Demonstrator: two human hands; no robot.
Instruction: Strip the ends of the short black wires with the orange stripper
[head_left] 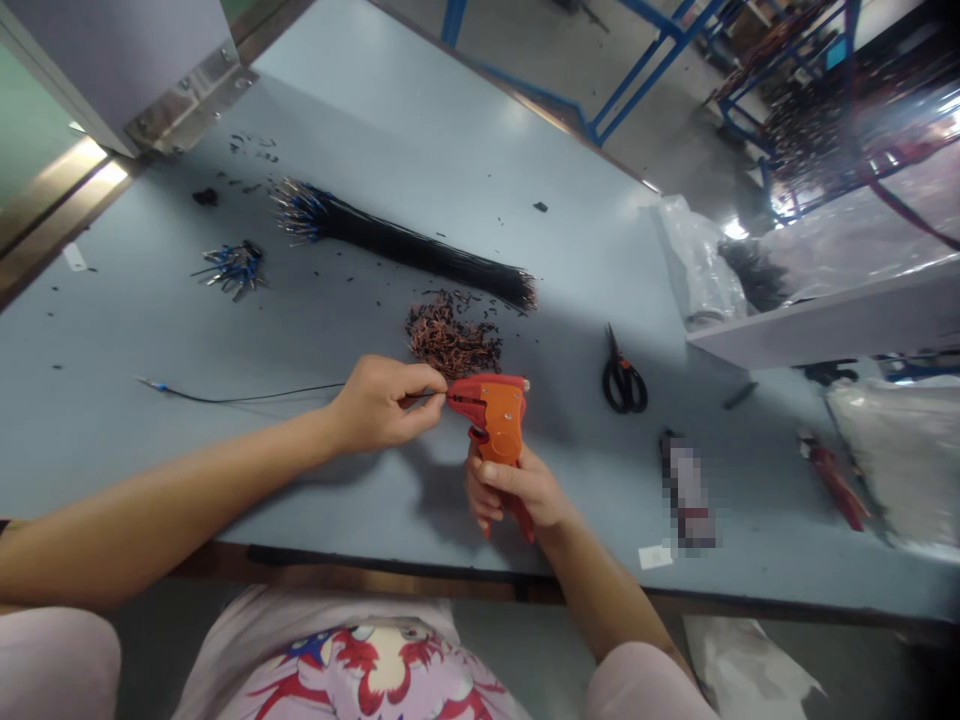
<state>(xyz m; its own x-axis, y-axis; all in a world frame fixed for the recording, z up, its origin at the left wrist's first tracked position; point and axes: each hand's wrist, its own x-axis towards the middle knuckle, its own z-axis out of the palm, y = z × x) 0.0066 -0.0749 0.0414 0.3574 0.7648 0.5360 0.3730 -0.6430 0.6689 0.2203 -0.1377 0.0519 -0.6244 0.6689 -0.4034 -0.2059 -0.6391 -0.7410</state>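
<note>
Between the pinched fingers of my left hand (386, 402) runs a thin black wire (247, 399). It trails left over the table to a blue-sleeved metal end. Its other end is at the jaws of a red and orange wire stripper (501, 412), though the tip itself is hidden. My right hand (517, 487) is wrapped round the stripper's handles. Just beyond the tool lies a heap of copper and black wire scraps (450, 338). Farther back is a long bundle of black wires (420, 250) with blue and metal ends at its left.
A small pile of blue-sleeved terminals (234, 268) lies at the left. Black-handled scissors (624, 385), a blurred-out object (688, 490) and red-handled pliers (832, 480) are to the right. Plastic bags (900, 455) and a raised shelf (817, 318) stand at the right edge.
</note>
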